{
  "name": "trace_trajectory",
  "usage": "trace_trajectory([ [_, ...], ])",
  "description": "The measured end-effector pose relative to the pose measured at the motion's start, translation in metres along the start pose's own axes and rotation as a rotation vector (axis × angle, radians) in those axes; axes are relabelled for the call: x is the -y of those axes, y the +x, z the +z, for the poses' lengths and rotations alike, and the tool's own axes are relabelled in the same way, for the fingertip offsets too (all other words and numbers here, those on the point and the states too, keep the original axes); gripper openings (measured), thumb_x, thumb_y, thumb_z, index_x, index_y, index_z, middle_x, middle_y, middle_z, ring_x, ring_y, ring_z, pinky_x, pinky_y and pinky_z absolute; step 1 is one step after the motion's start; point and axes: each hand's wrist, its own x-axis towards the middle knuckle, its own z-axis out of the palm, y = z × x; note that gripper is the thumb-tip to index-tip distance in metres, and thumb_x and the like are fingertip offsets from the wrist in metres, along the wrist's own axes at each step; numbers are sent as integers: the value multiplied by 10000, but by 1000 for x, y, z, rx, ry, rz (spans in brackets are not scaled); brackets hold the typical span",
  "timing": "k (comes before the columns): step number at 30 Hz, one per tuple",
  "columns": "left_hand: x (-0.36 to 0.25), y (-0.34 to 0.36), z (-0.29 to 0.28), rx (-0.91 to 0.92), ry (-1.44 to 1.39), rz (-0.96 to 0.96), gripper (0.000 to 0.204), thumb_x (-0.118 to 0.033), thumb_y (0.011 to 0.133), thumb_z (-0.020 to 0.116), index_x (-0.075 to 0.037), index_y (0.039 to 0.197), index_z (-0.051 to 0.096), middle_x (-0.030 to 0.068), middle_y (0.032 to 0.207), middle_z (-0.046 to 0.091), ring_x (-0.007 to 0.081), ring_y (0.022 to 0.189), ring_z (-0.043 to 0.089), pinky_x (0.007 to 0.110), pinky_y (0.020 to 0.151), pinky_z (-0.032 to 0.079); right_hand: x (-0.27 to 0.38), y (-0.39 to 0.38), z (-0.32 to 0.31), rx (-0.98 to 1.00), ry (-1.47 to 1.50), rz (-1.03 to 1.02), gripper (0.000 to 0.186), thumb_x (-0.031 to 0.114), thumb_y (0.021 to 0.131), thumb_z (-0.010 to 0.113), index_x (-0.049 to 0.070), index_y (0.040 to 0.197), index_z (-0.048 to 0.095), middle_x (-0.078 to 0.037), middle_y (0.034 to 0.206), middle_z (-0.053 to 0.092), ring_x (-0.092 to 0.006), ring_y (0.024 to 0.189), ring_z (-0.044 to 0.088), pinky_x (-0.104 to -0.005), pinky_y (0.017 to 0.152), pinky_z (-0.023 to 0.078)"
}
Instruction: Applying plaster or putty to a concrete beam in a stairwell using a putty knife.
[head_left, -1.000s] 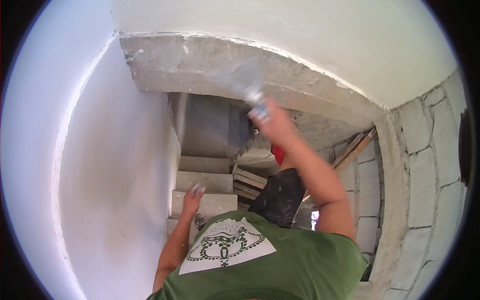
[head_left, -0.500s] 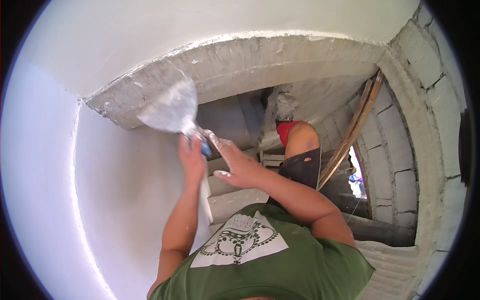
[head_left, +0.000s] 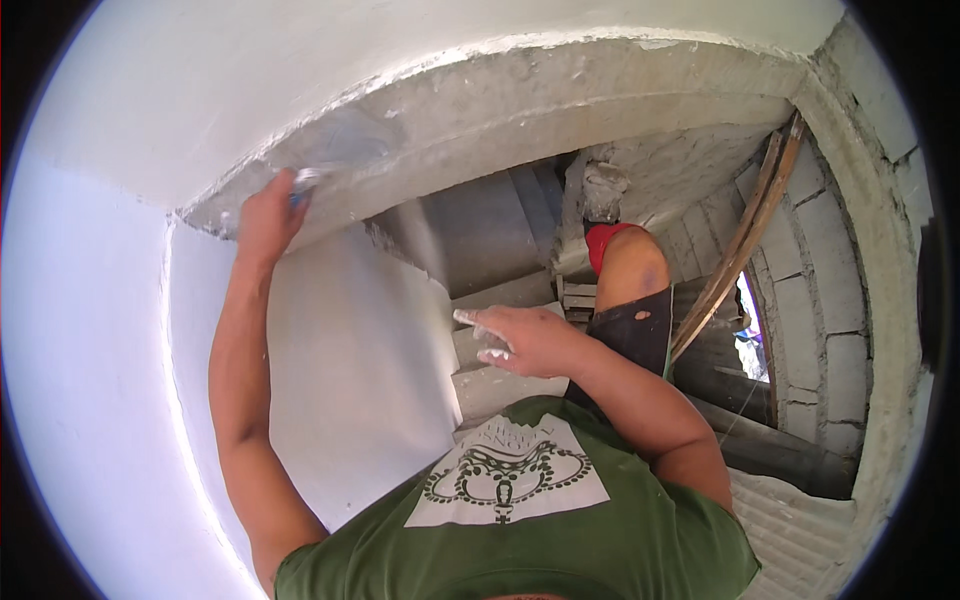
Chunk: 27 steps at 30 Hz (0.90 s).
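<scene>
My left hand [head_left: 268, 218] reaches up at the far left, wrapped round the handle of a wide putty knife [head_left: 350, 140]. The knife's thin blade is blurred and appears to lie against the grey concrete beam [head_left: 500, 115]. Part of its blue handle shows beside my fingers. My right hand [head_left: 525, 342] hangs in front of my chest, holding nothing, its thumb and fingers apart. White paste coats the fingertips of that hand.
A smooth white wall [head_left: 345, 350] stands at the left, under the beam. My bent leg [head_left: 632, 270] is ahead to the right. Beyond it, a wooden plank [head_left: 745, 240] leans near a block wall [head_left: 800, 310]. Corrugated sheets [head_left: 790, 520] lie at the lower right.
My left hand has moved the putty knife up and left, from before my chest to the beam. My right hand has come away from the knife and lowered slightly. The view has shifted a little.
</scene>
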Motion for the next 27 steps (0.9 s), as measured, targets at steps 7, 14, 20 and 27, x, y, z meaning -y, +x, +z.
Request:
trace_trajectory([
  [7,-8,-6,19,-210,-45,-58,225,-181,831,702,-37,951,579,196,779,648,337,639,632,380,576,501,0,4,7,59,-81,-30,514,297,879,607,126,1343,466,-104,1086,596,-298,951,615,-410,830,496],
  [14,-19,6,2,-341,-243,-207,282,-153,805,677,-31,969,482,213,807,642,420,743,619,474,626,490,-15,-2,14,96,-159,18,490,332,883,588,89,1297,494,-117,1099,595,-301,985,607,-426,850,490],
  [20,-10,7,4,-315,-178,-196,312,-155,815,670,-32,1025,476,224,812,645,425,762,620,496,635,495,-18,0,20,179,-170,37,475,310,883,587,66,1283,505,-137,1121,601,-310,1014,603,-421,858,490],
  [27,-14,18,-5,41,-18,16,316,-174,825,673,-28,1036,489,232,767,639,425,727,619,490,619,478,25,17,11,226,-105,-357,407,317,884,587,131,1244,551,-107,1081,622,-292,1017,607,-415,854,491],
])
